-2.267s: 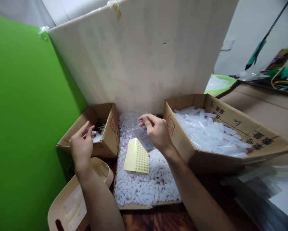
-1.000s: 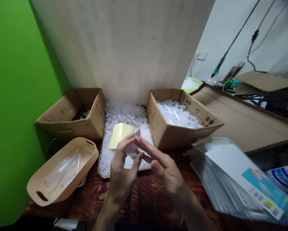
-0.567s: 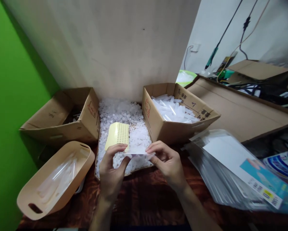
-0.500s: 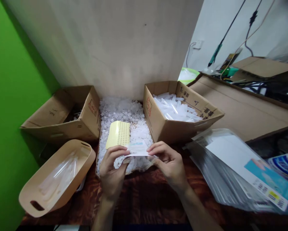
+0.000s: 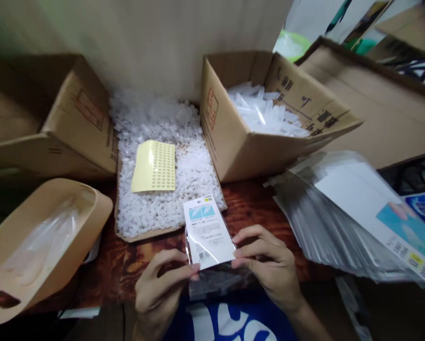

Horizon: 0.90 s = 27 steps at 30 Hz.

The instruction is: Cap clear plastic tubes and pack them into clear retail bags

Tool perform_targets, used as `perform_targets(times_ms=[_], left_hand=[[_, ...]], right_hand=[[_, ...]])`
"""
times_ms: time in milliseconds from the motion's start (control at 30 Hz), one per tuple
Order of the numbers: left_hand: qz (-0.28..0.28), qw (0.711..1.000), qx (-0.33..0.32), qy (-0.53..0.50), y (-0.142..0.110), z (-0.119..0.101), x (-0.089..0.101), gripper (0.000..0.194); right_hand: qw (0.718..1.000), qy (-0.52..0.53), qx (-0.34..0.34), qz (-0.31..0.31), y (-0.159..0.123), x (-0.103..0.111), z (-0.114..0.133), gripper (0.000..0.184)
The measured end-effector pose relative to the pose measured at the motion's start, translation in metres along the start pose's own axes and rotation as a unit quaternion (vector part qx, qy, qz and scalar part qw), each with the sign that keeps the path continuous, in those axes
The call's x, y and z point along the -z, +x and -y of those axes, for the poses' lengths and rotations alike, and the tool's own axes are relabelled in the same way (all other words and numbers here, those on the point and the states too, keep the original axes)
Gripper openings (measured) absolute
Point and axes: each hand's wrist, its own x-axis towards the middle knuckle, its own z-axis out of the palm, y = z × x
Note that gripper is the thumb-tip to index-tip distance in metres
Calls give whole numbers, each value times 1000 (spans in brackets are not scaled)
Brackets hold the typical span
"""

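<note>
Between my two hands is a clear plastic bag with a printed white card (image 5: pixel 209 233) inside, its printed side facing up. My left hand (image 5: pixel 164 284) pinches the lower left corner, thumb and fingers together. On the right edge, my right hand (image 5: pixel 267 255) grips the bag between thumb and fingertips. The bag's clear flap (image 5: pixel 221 282) hangs below the card, toward my body. Just beyond lies a shallow cardboard tray (image 5: pixel 169 235) full of small white plastic pieces (image 5: pixel 151 213), with a yellow sticker sheet (image 5: pixel 153 166) on top of them.
A cardboard box (image 5: pixel 230 156) of clear plastic pieces (image 5: pixel 265 111) stands right of the tray, another box (image 5: pixel 80 128) left. A beige basket (image 5: pixel 94 213) holds clear plastic pieces. Stacked clear bags with cards (image 5: pixel 357 222) lie at right on the dark wooden table (image 5: pixel 240 201).
The card bag has come nearer my body and tilted, so its printed face now shows. My view has dipped and moved closer to the table.
</note>
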Motion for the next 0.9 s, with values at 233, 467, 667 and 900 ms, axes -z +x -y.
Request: perform_targets(times_ms=[233, 467, 667, 900], left_hand=[[9, 964, 255, -71, -36, -32, -12, 16], [3, 931, 358, -76, -47, -35, -17, 12], [-13, 920, 387, -51, -48, -42, -22, 15], [0, 893, 447, -51, -55, -45, -23, 17]], right_hand=[[979, 99, -178, -11, -52, -1, -7, 13], [966, 128, -226, -9, -69, -3, -9, 13], [939, 137, -310, -51, -73, -8, 3, 13], [917, 156, -363, -61, -70, -10, 6, 16]])
